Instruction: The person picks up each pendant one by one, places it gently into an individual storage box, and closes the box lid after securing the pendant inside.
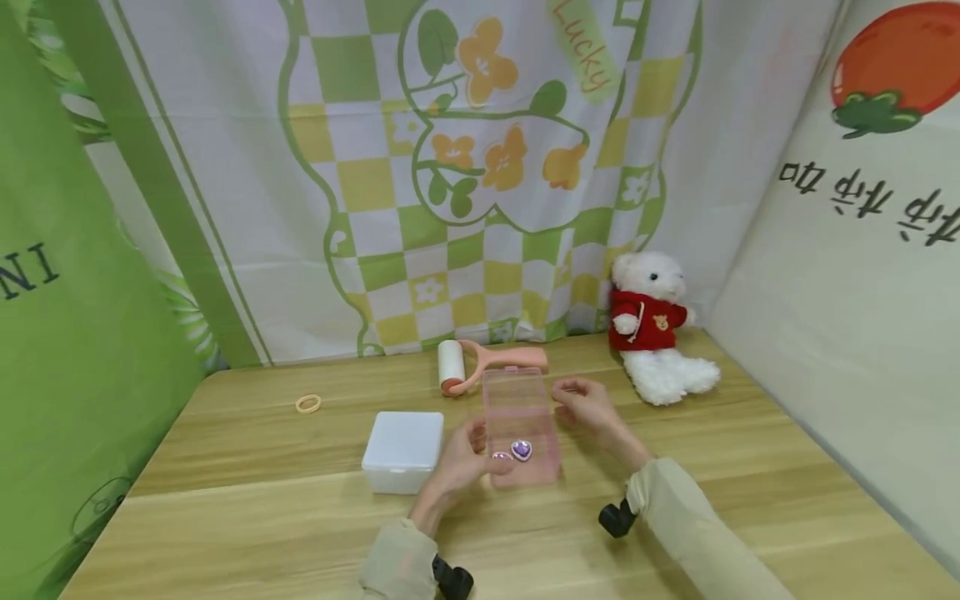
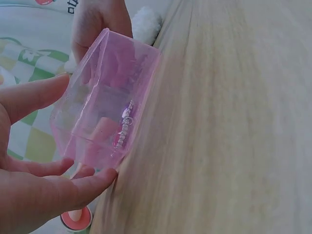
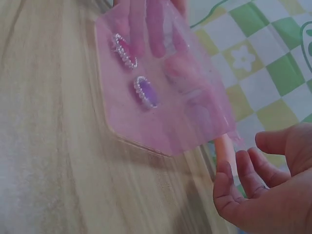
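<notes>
A clear pink plastic box (image 1: 516,400) rests on the wooden table. Inside it are two heart-shaped gems with pearly rims, a purple gem (image 1: 521,450) and a pink gem (image 3: 125,51). My left hand (image 1: 460,457) holds the box at its near left corner, thumb across the near end and fingers along the left side. To the right of the box, my right hand (image 1: 591,407) hovers apart from it. Its fingers (image 3: 251,175) are loosely bent and hold nothing. Whether the box's lid is closed I cannot tell.
Left of my left hand stands a white lidded box (image 1: 405,442). Behind the pink box lies a lint roller (image 1: 491,361) with a pink handle. A white teddy bear (image 1: 651,329) in a red top sits back right, and a yellowish ring (image 1: 308,404) lies far left.
</notes>
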Demonstrator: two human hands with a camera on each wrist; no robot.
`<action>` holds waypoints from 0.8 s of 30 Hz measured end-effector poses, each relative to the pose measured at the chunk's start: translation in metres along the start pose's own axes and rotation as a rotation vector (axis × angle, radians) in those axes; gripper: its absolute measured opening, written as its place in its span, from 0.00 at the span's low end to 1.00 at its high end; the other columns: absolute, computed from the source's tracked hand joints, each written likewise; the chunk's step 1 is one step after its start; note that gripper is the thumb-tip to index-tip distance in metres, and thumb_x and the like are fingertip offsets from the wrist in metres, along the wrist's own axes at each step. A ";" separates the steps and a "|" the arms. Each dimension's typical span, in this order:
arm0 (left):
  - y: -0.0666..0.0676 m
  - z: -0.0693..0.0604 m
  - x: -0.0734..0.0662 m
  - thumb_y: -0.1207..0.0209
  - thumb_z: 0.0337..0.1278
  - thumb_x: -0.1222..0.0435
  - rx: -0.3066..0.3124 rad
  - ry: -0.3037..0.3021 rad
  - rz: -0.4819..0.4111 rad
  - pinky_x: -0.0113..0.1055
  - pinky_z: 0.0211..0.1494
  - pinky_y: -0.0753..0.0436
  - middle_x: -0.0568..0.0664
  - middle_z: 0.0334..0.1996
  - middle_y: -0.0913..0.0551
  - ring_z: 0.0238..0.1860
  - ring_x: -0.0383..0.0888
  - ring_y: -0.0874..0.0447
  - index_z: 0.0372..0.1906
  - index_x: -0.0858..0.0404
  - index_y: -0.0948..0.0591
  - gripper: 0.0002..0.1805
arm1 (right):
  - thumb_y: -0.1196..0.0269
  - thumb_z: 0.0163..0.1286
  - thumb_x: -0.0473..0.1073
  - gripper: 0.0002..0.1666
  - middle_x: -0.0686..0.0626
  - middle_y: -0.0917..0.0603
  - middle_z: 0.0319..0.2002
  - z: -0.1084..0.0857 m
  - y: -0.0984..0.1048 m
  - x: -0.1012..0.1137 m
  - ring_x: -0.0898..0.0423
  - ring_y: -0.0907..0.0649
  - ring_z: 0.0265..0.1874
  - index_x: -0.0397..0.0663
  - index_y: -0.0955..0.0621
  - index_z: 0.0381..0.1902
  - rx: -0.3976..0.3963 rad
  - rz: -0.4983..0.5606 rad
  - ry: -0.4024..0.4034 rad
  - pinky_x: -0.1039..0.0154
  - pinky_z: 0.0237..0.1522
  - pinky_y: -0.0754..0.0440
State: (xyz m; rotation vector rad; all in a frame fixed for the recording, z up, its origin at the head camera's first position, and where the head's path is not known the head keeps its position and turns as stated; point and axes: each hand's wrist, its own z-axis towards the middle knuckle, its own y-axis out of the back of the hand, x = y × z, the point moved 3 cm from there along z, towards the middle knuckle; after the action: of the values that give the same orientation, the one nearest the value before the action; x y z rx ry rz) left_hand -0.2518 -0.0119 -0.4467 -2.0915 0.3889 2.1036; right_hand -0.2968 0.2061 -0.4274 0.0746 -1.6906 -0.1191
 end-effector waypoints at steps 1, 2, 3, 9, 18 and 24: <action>0.000 0.000 0.000 0.30 0.35 0.78 0.003 0.000 -0.010 0.56 0.64 0.32 0.73 0.61 0.32 0.60 0.68 0.32 0.66 0.77 0.39 0.47 | 0.43 0.70 0.36 0.22 0.41 0.20 0.42 0.002 -0.001 -0.002 0.57 0.19 0.28 0.24 0.28 0.56 0.011 0.010 -0.012 0.64 0.35 0.19; 0.000 0.000 0.001 0.30 0.35 0.78 0.006 0.001 -0.014 0.55 0.64 0.31 0.72 0.60 0.32 0.59 0.67 0.32 0.66 0.77 0.39 0.46 | 0.44 0.70 0.36 0.22 0.40 0.20 0.42 0.005 -0.002 -0.003 0.58 0.20 0.26 0.24 0.29 0.57 0.018 0.024 -0.028 0.66 0.32 0.19; 0.000 0.000 0.001 0.31 0.35 0.78 0.009 0.002 -0.019 0.55 0.63 0.31 0.72 0.60 0.32 0.59 0.67 0.31 0.66 0.77 0.39 0.46 | 0.45 0.71 0.36 0.23 0.38 0.21 0.43 0.007 -0.003 -0.005 0.59 0.20 0.26 0.23 0.30 0.58 0.031 0.040 -0.040 0.67 0.31 0.20; 0.002 0.000 0.003 0.30 0.36 0.77 0.005 0.023 -0.026 0.53 0.63 0.30 0.71 0.60 0.31 0.60 0.65 0.31 0.67 0.77 0.39 0.47 | 0.47 0.72 0.37 0.27 0.42 0.19 0.39 0.018 -0.013 -0.008 0.62 0.20 0.25 0.20 0.35 0.61 0.086 0.082 -0.083 0.72 0.25 0.22; -0.002 -0.001 0.000 0.30 0.35 0.78 0.001 0.016 -0.014 0.54 0.64 0.31 0.71 0.59 0.31 0.59 0.65 0.31 0.67 0.76 0.38 0.46 | 0.46 0.72 0.37 0.27 0.46 0.21 0.38 0.016 -0.010 -0.003 0.62 0.21 0.25 0.23 0.35 0.62 0.088 0.119 -0.097 0.71 0.27 0.21; 0.000 -0.004 -0.001 0.30 0.39 0.76 -0.009 0.015 0.021 0.54 0.64 0.32 0.72 0.61 0.33 0.60 0.67 0.32 0.68 0.76 0.40 0.46 | 0.43 0.71 0.38 0.25 0.44 0.19 0.43 0.003 -0.006 0.010 0.58 0.19 0.32 0.27 0.30 0.59 0.081 0.066 0.004 0.63 0.39 0.18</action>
State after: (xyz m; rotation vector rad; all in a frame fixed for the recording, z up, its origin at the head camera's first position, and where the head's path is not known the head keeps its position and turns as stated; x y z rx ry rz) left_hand -0.2482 -0.0127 -0.4455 -2.1182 0.4061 2.1060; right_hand -0.3008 0.1992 -0.4181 0.0795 -1.6923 -0.0007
